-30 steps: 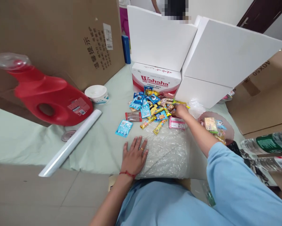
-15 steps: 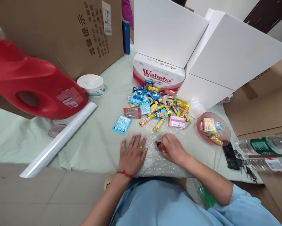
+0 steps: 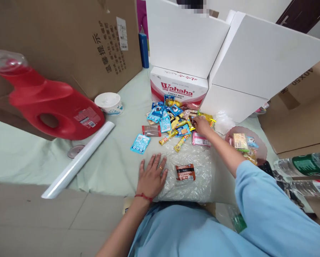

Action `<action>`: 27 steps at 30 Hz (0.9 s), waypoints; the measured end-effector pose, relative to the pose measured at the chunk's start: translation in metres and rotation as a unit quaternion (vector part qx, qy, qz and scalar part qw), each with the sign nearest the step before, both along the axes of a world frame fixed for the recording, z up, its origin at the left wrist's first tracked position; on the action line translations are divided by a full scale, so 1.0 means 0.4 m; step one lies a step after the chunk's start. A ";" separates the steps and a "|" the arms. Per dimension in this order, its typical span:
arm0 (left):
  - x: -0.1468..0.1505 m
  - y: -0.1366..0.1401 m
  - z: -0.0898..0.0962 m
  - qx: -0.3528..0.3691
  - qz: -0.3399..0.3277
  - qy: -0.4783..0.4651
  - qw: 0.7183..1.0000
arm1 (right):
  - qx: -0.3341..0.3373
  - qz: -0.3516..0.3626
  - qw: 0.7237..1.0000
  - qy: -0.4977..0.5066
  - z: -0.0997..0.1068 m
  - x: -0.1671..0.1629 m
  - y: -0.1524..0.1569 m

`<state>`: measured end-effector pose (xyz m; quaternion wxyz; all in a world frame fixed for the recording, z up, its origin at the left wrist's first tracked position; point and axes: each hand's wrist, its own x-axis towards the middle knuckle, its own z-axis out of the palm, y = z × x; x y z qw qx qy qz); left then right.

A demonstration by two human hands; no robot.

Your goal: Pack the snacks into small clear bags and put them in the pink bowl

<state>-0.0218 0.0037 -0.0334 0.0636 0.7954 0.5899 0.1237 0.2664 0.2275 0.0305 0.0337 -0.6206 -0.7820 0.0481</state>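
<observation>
My left hand point(image 3: 151, 177) lies flat with fingers spread, at the left edge of a clear crinkled plastic bag point(image 3: 199, 191) on the table. A brown wrapped snack packet point(image 3: 186, 172) with a dark band rests on the bag, apart from both hands. My right hand point(image 3: 202, 126) reaches to the right side of a heap of wrapped snacks point(image 3: 173, 119), its fingers curled down among the packets. What its fingertips grip is hidden. Close below that hand is a pink-and-white packet point(image 3: 201, 139). A light-blue packet point(image 3: 140, 143) and a brown bar point(image 3: 151, 131) lie at the heap's left.
Behind the heap stands a Wahaha carton point(image 3: 178, 85) with white panels. At right are a pink bowl point(image 3: 261, 150) of snacks and plastic bottles point(image 3: 309, 165). Leftward are a red detergent jug point(image 3: 60, 121), a white roll point(image 3: 79, 162) and a paper tub point(image 3: 108, 103).
My right hand has let go of the brown packet, leaving it on the plastic bag, and has moved forward to the snack heap. My left hand stays flat in place.
</observation>
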 end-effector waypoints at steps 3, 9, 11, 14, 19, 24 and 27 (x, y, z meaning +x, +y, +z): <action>0.001 0.001 0.001 0.002 0.001 0.000 1.000 | 0.006 -0.038 0.999 -0.024 -0.027 0.016 0.038; 0.002 0.001 0.004 0.010 0.005 -0.016 1.000 | 0.004 -0.126 0.989 -0.080 -0.043 0.012 0.044; 0.001 0.001 0.003 0.015 0.002 -0.025 1.000 | 0.021 -0.128 0.990 -0.058 -0.025 0.015 0.038; 0.000 0.001 0.002 0.015 -0.001 -0.040 0.999 | 0.070 -0.138 0.988 0.004 0.021 0.033 -0.006; 0.004 -0.001 0.001 0.009 0.000 -0.066 0.998 | -0.018 -0.012 0.974 0.224 0.091 0.044 -0.208; 0.002 -0.003 -0.001 0.002 0.004 -0.090 0.996 | -0.119 0.115 0.963 0.213 0.074 -0.019 -0.437; 0.003 -0.004 -0.001 0.002 0.003 -0.085 0.996 | -0.127 0.133 0.976 0.119 0.036 -0.070 -0.506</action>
